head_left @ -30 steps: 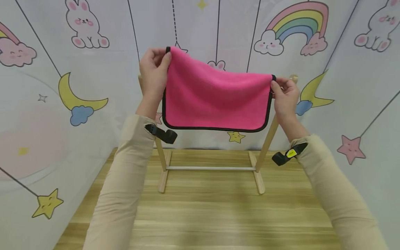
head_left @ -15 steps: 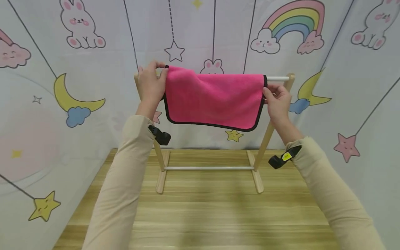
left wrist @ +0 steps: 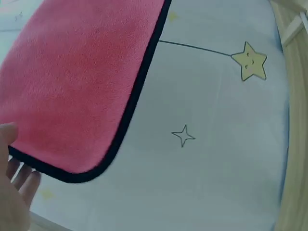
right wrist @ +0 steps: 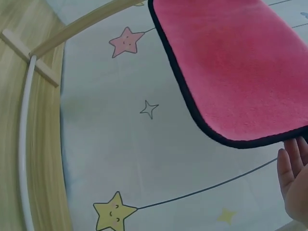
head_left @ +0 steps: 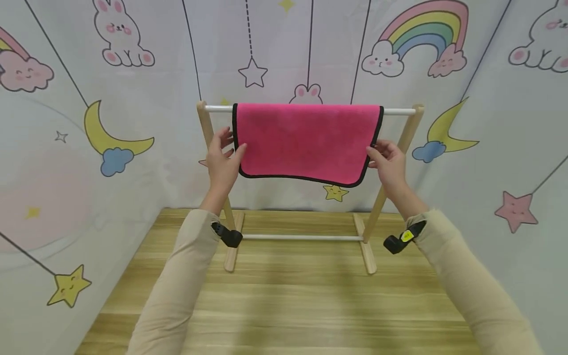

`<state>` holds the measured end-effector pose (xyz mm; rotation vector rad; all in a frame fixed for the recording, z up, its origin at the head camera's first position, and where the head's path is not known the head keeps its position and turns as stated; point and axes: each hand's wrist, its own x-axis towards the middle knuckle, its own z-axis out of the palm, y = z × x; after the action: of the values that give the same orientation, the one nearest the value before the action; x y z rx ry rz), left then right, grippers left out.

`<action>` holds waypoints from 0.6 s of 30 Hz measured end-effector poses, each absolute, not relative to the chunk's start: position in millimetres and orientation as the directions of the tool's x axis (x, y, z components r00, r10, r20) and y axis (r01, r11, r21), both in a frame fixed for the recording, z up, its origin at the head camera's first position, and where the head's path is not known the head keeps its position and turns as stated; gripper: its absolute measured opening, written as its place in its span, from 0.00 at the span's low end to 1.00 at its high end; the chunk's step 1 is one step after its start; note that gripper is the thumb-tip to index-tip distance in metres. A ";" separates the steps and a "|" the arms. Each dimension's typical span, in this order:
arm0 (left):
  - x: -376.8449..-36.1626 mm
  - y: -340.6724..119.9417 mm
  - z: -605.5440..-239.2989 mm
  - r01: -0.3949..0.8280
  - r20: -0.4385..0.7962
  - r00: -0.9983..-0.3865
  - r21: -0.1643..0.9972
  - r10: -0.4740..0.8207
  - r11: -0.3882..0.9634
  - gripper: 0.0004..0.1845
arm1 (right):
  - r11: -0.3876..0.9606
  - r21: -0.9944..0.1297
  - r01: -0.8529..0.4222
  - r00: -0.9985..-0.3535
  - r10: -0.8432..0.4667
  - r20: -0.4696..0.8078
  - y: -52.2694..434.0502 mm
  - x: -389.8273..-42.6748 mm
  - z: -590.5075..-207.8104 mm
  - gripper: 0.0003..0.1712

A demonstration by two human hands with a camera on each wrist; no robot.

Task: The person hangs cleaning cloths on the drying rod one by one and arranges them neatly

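A pink towel (head_left: 306,140) with black edging hangs folded over the white top bar (head_left: 399,112) of a wooden rack. At its left edge is my left hand (head_left: 223,160), thumb over the front and fingers spread apart beside the edge. My right hand (head_left: 387,162) pinches the right edge, thumb in front and fingers behind. In the left wrist view the left thumb (left wrist: 7,134) lies over the towel (left wrist: 82,96), fingers below its black border. The right wrist view has the right fingers (right wrist: 291,161) reaching up to the border of the towel (right wrist: 231,72); that thumb is hidden.
The rack's wooden legs (head_left: 374,212) stand on a wood-grain surface (head_left: 301,301), joined low down by a white bar (head_left: 301,237). Behind and at both sides hangs a white backdrop (head_left: 177,187) printed with rabbits, stars, moons and rainbows.
The raised towel came down onto the top bar and now hangs over it. Both hands moved down from its upper corners along the side edges; the left fingers let go and spread.
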<state>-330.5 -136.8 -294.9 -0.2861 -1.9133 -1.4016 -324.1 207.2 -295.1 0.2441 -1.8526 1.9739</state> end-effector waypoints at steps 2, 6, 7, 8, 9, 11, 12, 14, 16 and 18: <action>-325.8 -137.3 -299.2 0.520 0.583 -0.781 0.806 -0.224 0.284 0.22 | -0.018 -0.909 -0.416 -0.897 0.175 0.407 209.7 -323.2 -302.5 0.06; -309.8 -137.9 -300.6 0.481 0.529 -0.823 0.843 -0.209 0.239 0.15 | -0.027 -0.898 -0.438 -0.887 0.173 0.428 212.6 -321.0 -315.3 0.06; -306.4 -138.1 -300.6 0.486 0.537 -0.818 0.837 -0.206 0.250 0.14 | -0.026 -0.898 -0.439 -0.887 0.169 0.429 212.8 -320.3 -317.9 0.05; -303.4 -138.2 -300.5 0.491 0.546 -0.812 0.830 -0.205 0.265 0.13 | -0.008 -0.900 -0.437 -0.889 0.160 0.430 212.8 -319.7 -320.2 0.05; -300.9 -138.3 -300.2 0.496 0.552 -0.809 0.826 -0.202 0.269 0.13 | 0.015 -0.903 -0.430 -0.892 0.146 0.427 212.9 -318.9 -322.3 0.06; -296.5 -138.7 -299.9 0.498 0.549 -0.813 0.828 -0.194 0.257 0.13 | 0.080 -0.908 -0.412 -0.900 0.118 0.419 211.8 -316.9 -326.2 0.06; -294.9 -139.4 -300.1 0.491 0.540 -0.820 0.835 -0.190 0.249 0.13 | 0.107 -0.910 -0.401 -0.905 0.109 0.412 210.7 -315.6 -327.7 0.06; -292.5 -140.8 -301.6 0.466 0.510 -0.840 0.853 -0.184 0.236 0.13 | 0.156 -0.909 -0.386 -0.909 0.105 0.404 208.1 -311.2 -328.6 0.06; -291.7 -142.6 -304.4 0.436 0.473 -0.865 0.874 -0.169 0.217 0.13 | 0.179 -0.903 -0.390 -0.900 0.133 0.415 205.5 -305.2 -326.4 0.06; -291.6 -144.3 -307.0 0.413 0.441 -0.885 0.891 -0.150 0.188 0.13 | 0.162 -0.899 -0.408 -0.883 0.179 0.433 203.4 -299.3 -320.7 0.05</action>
<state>-291.6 -144.3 -307.0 -0.2455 -2.0372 -1.7420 -299.3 203.4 -320.7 0.2164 -2.0026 1.7695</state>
